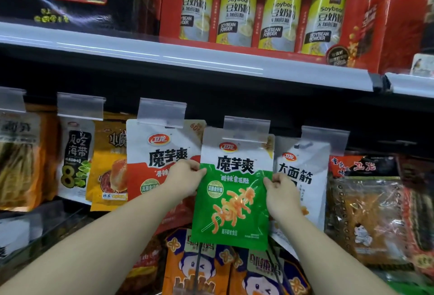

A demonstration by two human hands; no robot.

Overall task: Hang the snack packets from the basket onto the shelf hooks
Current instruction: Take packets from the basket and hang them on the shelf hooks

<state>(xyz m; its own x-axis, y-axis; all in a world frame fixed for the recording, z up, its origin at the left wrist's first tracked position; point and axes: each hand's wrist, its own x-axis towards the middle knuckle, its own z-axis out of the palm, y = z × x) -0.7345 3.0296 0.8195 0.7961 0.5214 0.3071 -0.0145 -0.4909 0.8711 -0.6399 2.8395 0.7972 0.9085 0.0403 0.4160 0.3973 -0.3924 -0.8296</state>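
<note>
The left hand and right hand each pinch a side edge of the green-and-white snack packet, printed 魔芋爽, its top tucked behind a clear price tag holder, the hook hidden. Above, a red box shows cans reading "Soybean Powder".

Both hands and forearms bare, no sleeves or jewellery.

Both hands pinch a green-and-white snack packet by its side edges, the left hand at its left edge and the right hand at its right. Its top sits under a clear price tag holder, between a red-and-white packet and a white packet. A box of soybean powder cans stands on the shelf above.
</note>
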